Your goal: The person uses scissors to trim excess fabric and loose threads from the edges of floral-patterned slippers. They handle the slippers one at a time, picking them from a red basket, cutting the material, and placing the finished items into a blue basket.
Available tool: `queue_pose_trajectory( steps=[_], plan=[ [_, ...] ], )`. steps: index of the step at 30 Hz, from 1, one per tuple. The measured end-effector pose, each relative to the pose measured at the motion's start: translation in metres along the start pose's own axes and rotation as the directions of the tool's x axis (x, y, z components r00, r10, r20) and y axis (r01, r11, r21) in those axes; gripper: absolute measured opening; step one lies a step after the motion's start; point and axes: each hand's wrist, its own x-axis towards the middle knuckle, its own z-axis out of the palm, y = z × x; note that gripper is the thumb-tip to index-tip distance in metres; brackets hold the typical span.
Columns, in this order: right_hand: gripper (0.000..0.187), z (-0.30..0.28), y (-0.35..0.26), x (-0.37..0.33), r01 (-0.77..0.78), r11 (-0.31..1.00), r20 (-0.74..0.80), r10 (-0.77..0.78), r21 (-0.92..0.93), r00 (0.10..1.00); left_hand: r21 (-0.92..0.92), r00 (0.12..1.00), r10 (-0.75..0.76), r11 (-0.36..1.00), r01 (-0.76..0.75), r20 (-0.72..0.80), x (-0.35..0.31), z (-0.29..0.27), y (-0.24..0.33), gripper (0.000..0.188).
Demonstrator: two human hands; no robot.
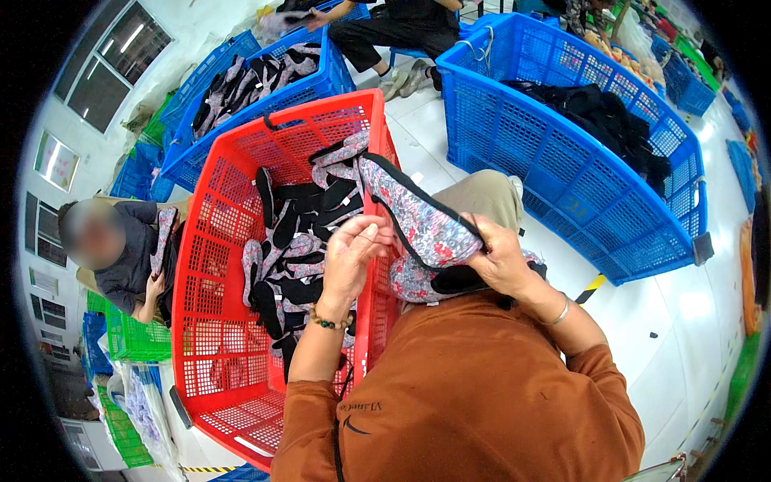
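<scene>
My right hand (499, 259) grips a floral slipper (430, 225) with black trim at its heel end. The slipper is held on its side over my lap, its toe pointing up and to the left. My left hand (355, 255) is beside it, over the near rim of the red basket, with thumb and fingers pinched together; whatever they hold is too small to make out. Below the held slipper, another floral slipper (408, 281) with a black lining lies on my lap. Inside the red basket (210, 321) several more slippers (301, 249) are heaped, some showing black soles.
A blue basket (554, 173) at the right holds black pieces (598, 120). Another blue basket (265, 108) at the far left holds floral slippers. A co-worker (132, 249) sits left of the red basket with a slipper; another person (385, 36) sits at the back. Green crates (136, 333) stand at left.
</scene>
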Motion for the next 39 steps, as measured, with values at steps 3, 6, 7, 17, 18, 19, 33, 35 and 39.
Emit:
queue_pose_trajectory(
  steps=[3, 6, 7, 17, 18, 19, 33, 35, 39],
  plan=[
    [0.053, 0.009, 0.002, -0.004, -0.020, 0.995, 0.095, 0.029, -0.093, 0.995, -0.317, 0.971, -0.062, 0.939, 0.135, 0.230, 0.004, 0.006, -0.011, 0.030],
    [0.055, 0.016, -0.002, -0.007, 0.000, 0.981, 0.090, 0.017, -0.192, 0.996, -0.300, 0.980, -0.079, 0.945, 0.132, 0.181, 0.005, 0.028, -0.015, 0.045],
    [0.055, 0.016, -0.004, -0.007, 0.017, 0.976, 0.079, 0.000, -0.219, 0.997, -0.292, 0.982, -0.048, 0.951, 0.101, 0.185, 0.003, 0.032, -0.014, 0.048],
    [0.017, -0.017, -0.004, -0.015, -0.346, 0.926, 0.125, 0.329, 0.152, 0.936, -0.106, 0.984, 0.147, 0.985, -0.137, 0.099, -0.004, 0.031, -0.008, 0.046],
    [0.018, -0.020, -0.011, -0.010, -0.363, 0.918, 0.129, 0.345, 0.158, 0.930, -0.068, 0.983, 0.151, 0.987, -0.144, 0.106, -0.003, 0.030, -0.011, 0.045],
    [0.019, -0.022, -0.021, -0.003, -0.379, 0.911, 0.133, 0.360, 0.165, 0.923, -0.041, 0.983, 0.161, 0.987, -0.158, 0.087, -0.003, 0.033, -0.012, 0.045],
    [0.012, -0.057, 0.006, -0.011, -0.265, 0.958, -0.236, 0.235, -0.106, 0.943, 0.035, 0.957, 0.281, 0.958, -0.284, 0.065, -0.004, 0.024, -0.013, 0.041],
    [0.016, -0.059, 0.016, -0.002, -0.207, 0.889, -0.343, 0.061, -0.409, 0.937, 0.102, 0.929, 0.351, 0.926, -0.363, 0.118, -0.002, 0.010, -0.017, 0.042],
    [0.031, -0.064, 0.004, 0.005, -0.394, 0.897, -0.183, 0.361, -0.201, 0.914, 0.026, 0.929, 0.299, 0.950, -0.312, 0.218, -0.019, 0.002, -0.019, 0.039]
  ],
)
